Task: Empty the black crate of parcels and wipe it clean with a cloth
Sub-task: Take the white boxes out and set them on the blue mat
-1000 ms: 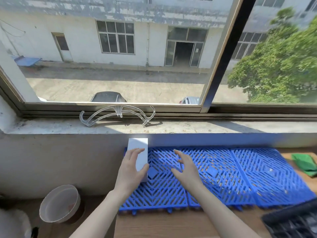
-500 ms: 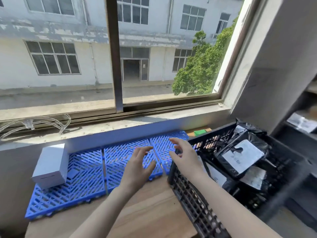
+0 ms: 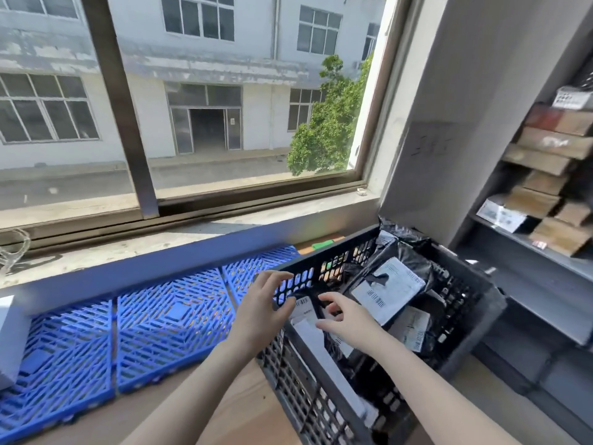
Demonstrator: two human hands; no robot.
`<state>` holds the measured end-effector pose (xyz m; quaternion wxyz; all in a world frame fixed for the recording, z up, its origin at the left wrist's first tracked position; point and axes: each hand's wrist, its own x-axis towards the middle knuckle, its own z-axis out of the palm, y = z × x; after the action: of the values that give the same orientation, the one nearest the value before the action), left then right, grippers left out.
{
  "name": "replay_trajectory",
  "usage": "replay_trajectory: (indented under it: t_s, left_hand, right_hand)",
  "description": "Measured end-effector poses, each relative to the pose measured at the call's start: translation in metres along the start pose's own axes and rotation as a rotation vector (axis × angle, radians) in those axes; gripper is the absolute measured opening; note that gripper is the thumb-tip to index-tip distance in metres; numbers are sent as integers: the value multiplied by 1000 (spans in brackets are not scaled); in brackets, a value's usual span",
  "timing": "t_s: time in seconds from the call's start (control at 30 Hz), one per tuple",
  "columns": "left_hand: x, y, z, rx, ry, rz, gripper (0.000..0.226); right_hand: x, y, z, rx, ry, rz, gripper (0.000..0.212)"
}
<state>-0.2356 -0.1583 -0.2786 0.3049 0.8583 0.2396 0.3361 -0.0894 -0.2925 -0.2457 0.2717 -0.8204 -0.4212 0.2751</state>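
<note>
A black lattice crate (image 3: 324, 409) stands on the wooden table at the right, filled with several black parcels; the top one (image 3: 390, 289) bears a white label. My left hand (image 3: 261, 308) hovers at the crate's near left corner, fingers spread, holding nothing. My right hand (image 3: 345, 317) is over the crate's inside, fingers apart, just above a labelled parcel (image 3: 303, 311). A green cloth (image 3: 322, 245) lies behind the crate by the wall. A white box (image 3: 8, 342) stands on the blue mats at the far left.
Blue lattice mats (image 3: 173, 319) cover the table's back part under the window sill (image 3: 192, 234). Bare wooden tabletop (image 3: 244, 409) lies in front of them. A grey shelf unit (image 3: 529, 245) with cardboard boxes stands to the right of the crate.
My view has swung right from the mats to the crate. The left hand let go of the white box on the mat; both hands have moved over the crate.
</note>
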Motion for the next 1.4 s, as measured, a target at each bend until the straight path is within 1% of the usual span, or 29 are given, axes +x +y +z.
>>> replay_trajectory:
  t_s: [0.07, 0.13, 0.23, 0.37, 0.5, 0.63, 0.7, 0.83, 0.93, 1.03, 1.23, 1.4]
  left_hand:
    - [4, 1, 9, 36, -18, 10, 35]
    - [5, 0, 14, 70, -21, 1, 36]
    - [2, 1, 17, 118, 23, -24, 35]
    - [-12, 9, 19, 179, 119, -104, 33]
    - [-33, 27, 29, 249, 201, -216, 33]
    - [-52, 48, 45, 293, 260, -309, 32]
    - [-60, 57, 51, 308, 277, -345, 37]
    - [-67, 70, 54, 355, 277, -370, 42]
    - [-69, 79, 58, 374, 250, -407, 47]
    - [-70, 86, 63, 408, 209, -390, 52]
    - [-55, 106, 72, 313, 161, -379, 74]
    - [-43, 115, 64, 218, 270, -361, 90]
  right_hand:
    - [7, 8, 3, -20, -110, 9, 66]
    - [15, 15, 8, -29, -185, -3, 77]
    - [27, 21, 14, -105, -302, -59, 87]
    - [42, 29, 20, -228, -461, -146, 95]
    - [43, 40, 24, -218, -519, -204, 95]
    - [38, 47, 21, -157, -520, -246, 92]
    - [35, 50, 19, -126, -518, -262, 90]
    - [35, 55, 9, -67, -491, -275, 77]
    - [36, 55, -5, 55, -419, -288, 71]
    - [37, 49, -23, 162, -299, -343, 72]
    - [37, 23, -54, 360, -174, -479, 73]
    - [34, 2, -65, 454, -138, -603, 74]
